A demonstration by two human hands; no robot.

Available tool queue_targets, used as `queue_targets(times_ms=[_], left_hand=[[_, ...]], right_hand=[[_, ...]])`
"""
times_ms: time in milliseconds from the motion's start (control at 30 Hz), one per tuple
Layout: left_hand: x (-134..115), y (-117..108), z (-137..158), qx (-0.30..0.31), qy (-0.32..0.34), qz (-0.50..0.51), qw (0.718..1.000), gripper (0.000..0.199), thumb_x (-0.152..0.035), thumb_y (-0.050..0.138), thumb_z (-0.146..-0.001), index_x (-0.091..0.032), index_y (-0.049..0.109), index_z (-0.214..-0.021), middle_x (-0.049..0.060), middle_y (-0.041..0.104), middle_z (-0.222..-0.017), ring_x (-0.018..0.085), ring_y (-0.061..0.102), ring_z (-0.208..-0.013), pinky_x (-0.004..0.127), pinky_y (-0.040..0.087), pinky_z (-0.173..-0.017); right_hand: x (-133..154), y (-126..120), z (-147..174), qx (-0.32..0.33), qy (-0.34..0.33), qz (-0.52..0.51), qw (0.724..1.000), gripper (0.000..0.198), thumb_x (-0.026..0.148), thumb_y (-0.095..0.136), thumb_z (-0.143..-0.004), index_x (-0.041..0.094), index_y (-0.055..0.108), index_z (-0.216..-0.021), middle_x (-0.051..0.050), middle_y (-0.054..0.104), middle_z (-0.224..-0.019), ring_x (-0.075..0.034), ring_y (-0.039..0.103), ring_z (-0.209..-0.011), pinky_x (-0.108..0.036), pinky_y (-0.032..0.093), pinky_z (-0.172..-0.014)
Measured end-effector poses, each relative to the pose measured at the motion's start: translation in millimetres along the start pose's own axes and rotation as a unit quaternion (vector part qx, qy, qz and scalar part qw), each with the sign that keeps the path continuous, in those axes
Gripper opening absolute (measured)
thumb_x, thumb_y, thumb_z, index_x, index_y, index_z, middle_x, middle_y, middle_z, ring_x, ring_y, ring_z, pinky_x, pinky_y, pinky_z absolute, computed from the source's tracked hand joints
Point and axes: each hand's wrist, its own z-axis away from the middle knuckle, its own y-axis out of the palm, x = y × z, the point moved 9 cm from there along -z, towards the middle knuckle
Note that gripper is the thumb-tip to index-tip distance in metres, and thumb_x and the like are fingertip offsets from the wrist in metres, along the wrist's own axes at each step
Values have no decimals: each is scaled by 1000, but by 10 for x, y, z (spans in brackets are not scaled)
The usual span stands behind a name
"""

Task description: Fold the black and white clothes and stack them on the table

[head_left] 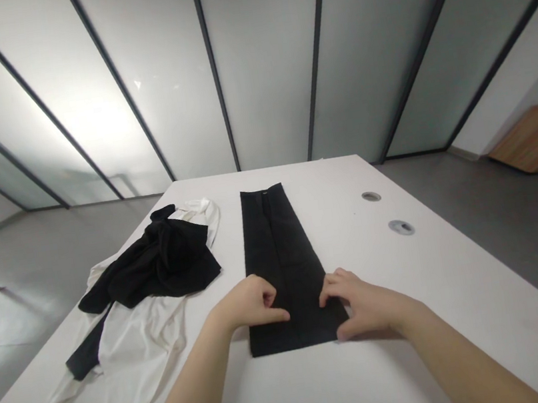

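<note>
A long black folded garment (282, 260) lies flat on the white table, with a seam or opening down its middle and a small pale label at its far end. Whether it is trousers or a skirt, I cannot tell. My left hand (251, 304) rests on its near left part, fingers curled and thumb stretched out apart from them over the cloth. At the near right edge, my right hand (360, 304) has bent fingertips on the fabric and its thumb by the bottom corner, with a gap between them. No cloth is visibly pinched in either hand.
To the left, a crumpled black garment (171, 256) lies on top of a white garment (140, 355). Two round grey cable grommets (401, 227) are set in the white tabletop (447, 309) on the right. Frosted glass panels (268, 60) stand behind the table; a wooden cabinet (537, 138) is far right.
</note>
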Motion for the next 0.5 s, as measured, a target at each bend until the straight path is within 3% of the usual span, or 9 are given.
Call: queue_targets(times_ms=[100, 200, 300, 433, 500], left_hand=[[12, 84, 144, 86, -28, 36, 995, 43, -54, 93, -61, -24, 65, -75, -6, 61, -69, 15, 55, -61, 29, 34, -52], [-13, 44, 150, 40, -8, 3, 999, 57, -47, 96, -54, -27, 70, -100, -1, 69, -96, 22, 64, -85, 29, 45, -67], [-5, -31, 80, -56, 27, -35, 997, 55, -44, 87, -70, -27, 70, -119, 6, 68, -121, 29, 63, -114, 37, 50, -93], [223, -18, -42, -120, -8, -47, 992, 60, -41, 69, -93, -22, 57, -148, 13, 50, -159, 35, 42, -149, 49, 33, -122], [324, -2, -91, -136, -23, -51, 989, 60, -42, 64, -97, -20, 54, -152, 13, 45, -164, 35, 35, -154, 51, 29, -125]], right_hand=[[21, 33, 17, 15, 17, 4, 1000, 41, 37, 93, -66, 29, 75, -102, -5, 62, -113, -30, 52, -113, -44, 48, -96], [10, -7, -15, -34, 14, 23, 999, 26, 30, 80, -80, 30, 76, -106, -6, 64, -117, -29, 54, -117, -44, 46, -101], [-127, -35, -53, -92, 32, 55, 994, 35, 28, 67, -92, 29, 73, -126, -10, 63, -137, -31, 51, -134, -47, 40, -113], [-442, 56, -98, -118, 87, 81, 986, 56, 38, 61, -97, 26, 57, -151, -10, 44, -165, -38, 31, -155, -57, 29, -123], [-541, 81, -116, -133, 95, 84, 983, 55, 38, 59, -98, 26, 56, -152, -9, 44, -166, -38, 32, -156, -58, 30, -123]])
